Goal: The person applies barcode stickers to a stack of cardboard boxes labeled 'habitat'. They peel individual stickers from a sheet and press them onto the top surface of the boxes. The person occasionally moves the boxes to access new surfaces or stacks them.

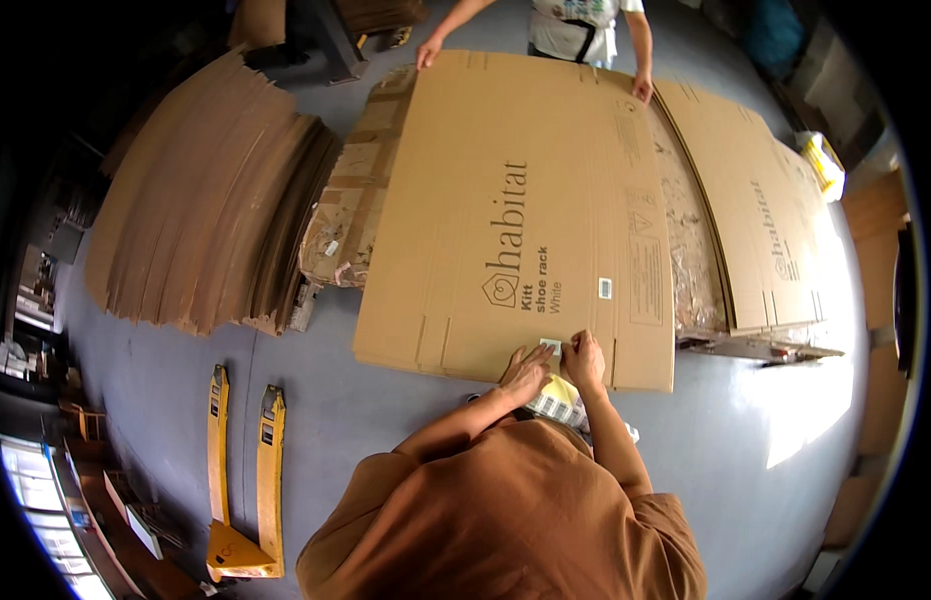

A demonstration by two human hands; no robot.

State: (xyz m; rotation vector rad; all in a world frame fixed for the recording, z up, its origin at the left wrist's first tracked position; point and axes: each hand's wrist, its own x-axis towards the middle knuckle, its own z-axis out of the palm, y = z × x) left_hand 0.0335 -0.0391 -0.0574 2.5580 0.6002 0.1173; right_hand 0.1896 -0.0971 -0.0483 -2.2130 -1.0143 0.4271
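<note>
A large flat cardboard carton (576,150) with dark print lies in front of me. At its near edge, a small white label (551,347) sits on the board between my hands. My left hand (527,374) rests on the carton with fingers stretched toward the label. My right hand (585,360) is closed, its bent fingers pinching at the label's right edge. Below my hands, partly hidden by them and my body, is a sheet of labels (558,404) with a yellow part. Another small white label (606,288) is stuck farther up on the carton.
Across from me, a person's hands (643,88) hold the carton's far corners. A tall stack of flat cardboard (186,200) stands at left, and more printed cartons (756,220) lie at right. Yellow pallet-jack forks (271,480) lie on the grey floor at lower left.
</note>
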